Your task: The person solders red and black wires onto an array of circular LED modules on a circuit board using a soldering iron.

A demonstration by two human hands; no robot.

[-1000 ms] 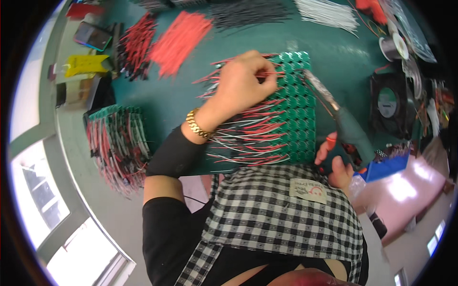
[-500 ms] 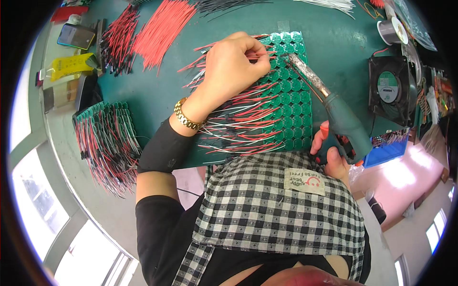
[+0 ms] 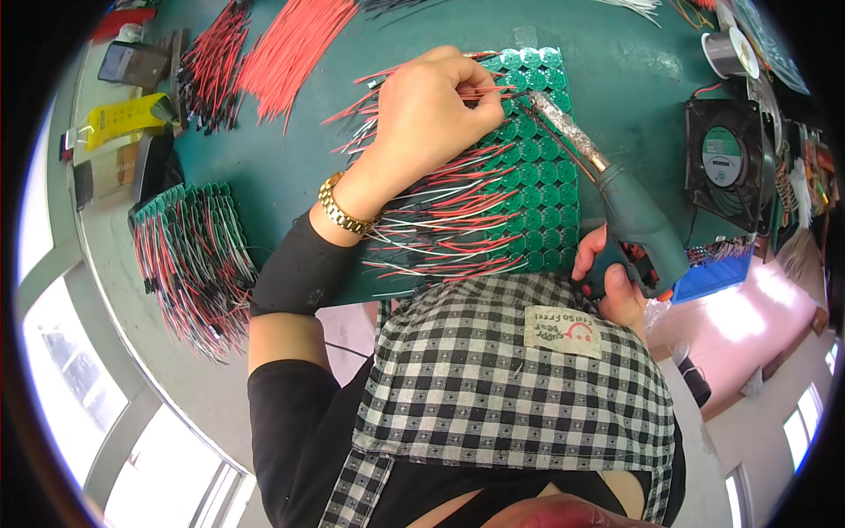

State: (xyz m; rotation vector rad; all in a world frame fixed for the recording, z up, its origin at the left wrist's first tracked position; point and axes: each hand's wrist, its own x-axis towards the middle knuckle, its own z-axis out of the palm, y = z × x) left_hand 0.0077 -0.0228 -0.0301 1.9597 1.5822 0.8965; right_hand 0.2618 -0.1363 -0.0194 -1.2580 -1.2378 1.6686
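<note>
Both hands work over a panel of round green circuit boards (image 3: 537, 167) lying on a green work mat (image 3: 634, 62) near the person's body. Closed in a loose fist, the left hand (image 3: 431, 114) rests on the panel's upper left part, its fingertips pinching thin red wire (image 3: 488, 91) against the boards. Curled tight around the grip, the right hand (image 3: 612, 282) holds a grey soldering gun (image 3: 638, 220) at the panel's right edge, and the gun's long metal barrel (image 3: 563, 128) slants up and left until its tip sits just beside the left fingertips. Red, black and white leads (image 3: 431, 224) fan out leftward from the boards under a wrist wearing a gold bracelet (image 3: 343, 207). To the left, a stack of finished boards with trailing wires (image 3: 189, 255) lies near the mat's edge. Bundles of cut red wire (image 3: 286, 48) spread across the top of the mat, a black cooling fan (image 3: 726, 158) stands to the right with a solder spool (image 3: 731, 53) above it, and a blue tray (image 3: 717, 277) sits beside the right hand.
</note>
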